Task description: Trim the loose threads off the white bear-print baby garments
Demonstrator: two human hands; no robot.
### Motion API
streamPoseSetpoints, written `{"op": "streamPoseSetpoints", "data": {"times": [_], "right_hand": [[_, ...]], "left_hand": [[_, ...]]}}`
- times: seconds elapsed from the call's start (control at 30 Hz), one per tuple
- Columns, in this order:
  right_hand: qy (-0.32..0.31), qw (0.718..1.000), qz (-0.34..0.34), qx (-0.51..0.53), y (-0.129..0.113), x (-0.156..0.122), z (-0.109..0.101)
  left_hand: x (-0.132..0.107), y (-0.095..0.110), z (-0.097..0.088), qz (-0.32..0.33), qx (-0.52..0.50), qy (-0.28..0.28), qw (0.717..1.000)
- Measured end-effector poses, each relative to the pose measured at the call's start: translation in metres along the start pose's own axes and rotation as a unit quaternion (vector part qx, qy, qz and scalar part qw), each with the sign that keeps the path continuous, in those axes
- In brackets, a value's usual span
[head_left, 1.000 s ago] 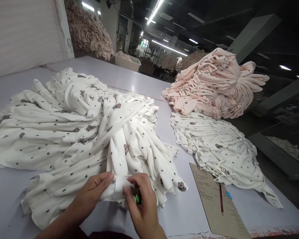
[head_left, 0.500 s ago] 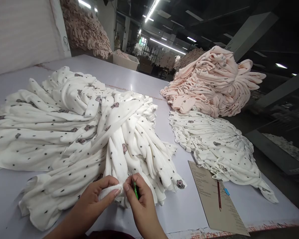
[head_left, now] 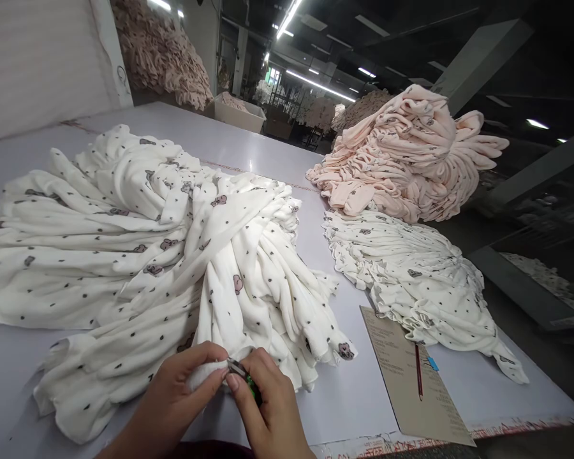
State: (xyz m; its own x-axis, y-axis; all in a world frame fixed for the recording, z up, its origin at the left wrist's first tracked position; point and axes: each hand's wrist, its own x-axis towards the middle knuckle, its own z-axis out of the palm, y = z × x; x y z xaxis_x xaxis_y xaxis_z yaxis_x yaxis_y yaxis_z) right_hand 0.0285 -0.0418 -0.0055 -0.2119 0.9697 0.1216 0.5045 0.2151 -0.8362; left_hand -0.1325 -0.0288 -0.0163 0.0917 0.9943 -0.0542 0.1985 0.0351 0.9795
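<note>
White fabric pieces [head_left: 263,274] printed with small dark dots and mauve bear-like shapes lie heaped in loose folds before me. At the near edge of the heap, my left hand [head_left: 184,386] pinches a bit of white fabric [head_left: 205,375] between thumb and fingers. My right hand [head_left: 270,398] is closed around small thread snips [head_left: 249,377] with a green handle. Their metal blades point left and meet the fabric edge at my left fingertips. Most of the handle is hidden inside my right hand.
To the right, a second white printed pile [head_left: 406,274] lies in front of a tall pink fabric pile [head_left: 402,159]. A brown card [head_left: 397,376] bears a dark red pencil [head_left: 419,373] and a blue tag [head_left: 432,364]. Beyond the table stands a white bin [head_left: 239,115].
The snips have turned from pointing upward to pointing left, with their blades now at the pinched fabric. My right hand has rotated around the handle; my left hand keeps its pinch.
</note>
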Motion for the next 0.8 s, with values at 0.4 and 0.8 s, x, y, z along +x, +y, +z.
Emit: {"op": "streamPoseSetpoints", "data": {"times": [0.4, 0.8], "right_hand": [[-0.018, 0.999, 0.049, -0.004, -0.001, -0.002, -0.007], [-0.066, 0.994, 0.086, 0.007, -0.006, -0.001, -0.012]], "left_hand": [[0.0, -0.004, -0.003, 0.114, 0.098, 0.032, 0.988], [-0.001, -0.005, -0.003, 0.139, 0.133, -0.036, 0.981]]}}
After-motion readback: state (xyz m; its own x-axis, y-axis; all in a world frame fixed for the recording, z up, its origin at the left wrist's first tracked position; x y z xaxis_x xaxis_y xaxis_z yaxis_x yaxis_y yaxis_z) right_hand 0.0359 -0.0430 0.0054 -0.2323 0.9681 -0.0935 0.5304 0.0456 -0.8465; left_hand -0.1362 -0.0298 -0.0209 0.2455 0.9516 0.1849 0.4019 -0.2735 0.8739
